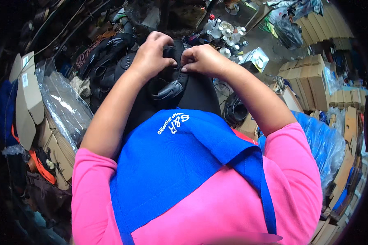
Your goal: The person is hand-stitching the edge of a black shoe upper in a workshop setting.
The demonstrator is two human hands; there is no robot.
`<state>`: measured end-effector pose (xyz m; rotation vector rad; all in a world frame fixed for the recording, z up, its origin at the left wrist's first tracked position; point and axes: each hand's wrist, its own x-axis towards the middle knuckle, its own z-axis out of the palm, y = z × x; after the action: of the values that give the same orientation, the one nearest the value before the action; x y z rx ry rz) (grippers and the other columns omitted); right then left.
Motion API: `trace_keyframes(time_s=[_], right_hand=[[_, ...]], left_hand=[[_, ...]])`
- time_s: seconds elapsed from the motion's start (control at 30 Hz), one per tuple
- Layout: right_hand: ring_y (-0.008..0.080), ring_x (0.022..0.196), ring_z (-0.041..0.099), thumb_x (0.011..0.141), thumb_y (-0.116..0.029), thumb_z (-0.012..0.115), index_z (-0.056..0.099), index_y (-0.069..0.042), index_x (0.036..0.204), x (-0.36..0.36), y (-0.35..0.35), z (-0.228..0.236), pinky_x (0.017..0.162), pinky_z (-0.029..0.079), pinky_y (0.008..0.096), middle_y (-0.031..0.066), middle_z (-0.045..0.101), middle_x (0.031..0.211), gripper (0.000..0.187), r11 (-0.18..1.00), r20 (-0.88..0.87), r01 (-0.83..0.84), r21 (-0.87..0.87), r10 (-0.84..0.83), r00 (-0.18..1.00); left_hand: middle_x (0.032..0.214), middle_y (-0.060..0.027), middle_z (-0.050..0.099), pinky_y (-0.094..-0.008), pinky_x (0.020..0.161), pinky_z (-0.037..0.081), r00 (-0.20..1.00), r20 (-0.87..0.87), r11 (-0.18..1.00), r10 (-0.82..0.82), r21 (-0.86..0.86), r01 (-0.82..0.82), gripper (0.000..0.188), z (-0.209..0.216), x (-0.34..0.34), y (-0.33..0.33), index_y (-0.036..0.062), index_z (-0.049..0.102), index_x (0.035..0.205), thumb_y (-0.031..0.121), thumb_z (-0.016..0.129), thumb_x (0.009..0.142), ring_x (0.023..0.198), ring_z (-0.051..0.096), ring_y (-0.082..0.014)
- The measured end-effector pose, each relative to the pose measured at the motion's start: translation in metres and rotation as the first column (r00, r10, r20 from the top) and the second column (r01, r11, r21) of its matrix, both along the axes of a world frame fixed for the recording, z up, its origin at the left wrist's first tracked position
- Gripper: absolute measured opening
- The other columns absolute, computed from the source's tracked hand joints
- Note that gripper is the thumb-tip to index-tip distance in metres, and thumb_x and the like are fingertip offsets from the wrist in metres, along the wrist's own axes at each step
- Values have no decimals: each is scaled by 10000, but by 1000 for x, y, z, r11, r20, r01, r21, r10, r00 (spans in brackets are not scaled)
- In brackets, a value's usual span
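Black shoe (170,87): glossy, with a stitched seam, resting on the person's dark-clothed lap just above the blue apron (180,163). Left hand (151,55): fingers curled together, pinching the shoe's upper edge. Right hand (204,59): fingertips closed on the same edge, just beside the left. Surroundings: heap of black shoe parts (106,61) at left; clear plastic bag (63,104) beside it; small white spools (229,36) beyond the hands; stacked cardboard boxes (310,79) at right.

bright pink short-sleeved shirt (216,204), blue apron (171,163) with white lettering at the bib, bare forearms
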<state>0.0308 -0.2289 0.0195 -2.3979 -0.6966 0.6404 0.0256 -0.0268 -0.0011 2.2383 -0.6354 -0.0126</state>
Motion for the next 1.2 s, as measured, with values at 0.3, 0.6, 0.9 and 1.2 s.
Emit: trace_keyframes(time_s=[0.3,0.6,0.9,1.2], right_hand=[[205,914,543,761,-283,733,618,-46,976,-19,-29,-7,761,458,333,81,559,935,341,987,-43,52,154,-45,998],[208,769,589,934,-321,532,607,-27,788,-3,-29,-41,682,471,342,55,608,803,337,279,-432,720,635,-644,631],[115,425,210,986,-399,374,312,-145,564,-24,-39,-41,550,295,299,-27,214,473,497,-62,-907,905,421,-1,422],[199,894,618,880,-291,619,604,-22,1113,-21,-122,-64,850,481,370,108,656,925,356,782,-469,615,101,-508,722]], left_hand=[[917,-135,588,-357,776,482,996,-84,995,-32,94,40,220,-2,-29,11,21,611,882,73,717,696,889,603,-299],[893,-66,650,-264,751,459,801,-446,832,399,-191,-521,184,20,-10,51,20,618,972,185,547,934,797,598,-179],[520,24,218,-275,551,273,513,-788,52,-342,-561,-826,450,-9,-11,61,150,299,592,325,358,1003,467,229,-116],[927,-67,659,-278,804,469,846,-410,940,341,160,-301,305,16,-9,151,34,618,1147,134,602,859,854,611,-170]])
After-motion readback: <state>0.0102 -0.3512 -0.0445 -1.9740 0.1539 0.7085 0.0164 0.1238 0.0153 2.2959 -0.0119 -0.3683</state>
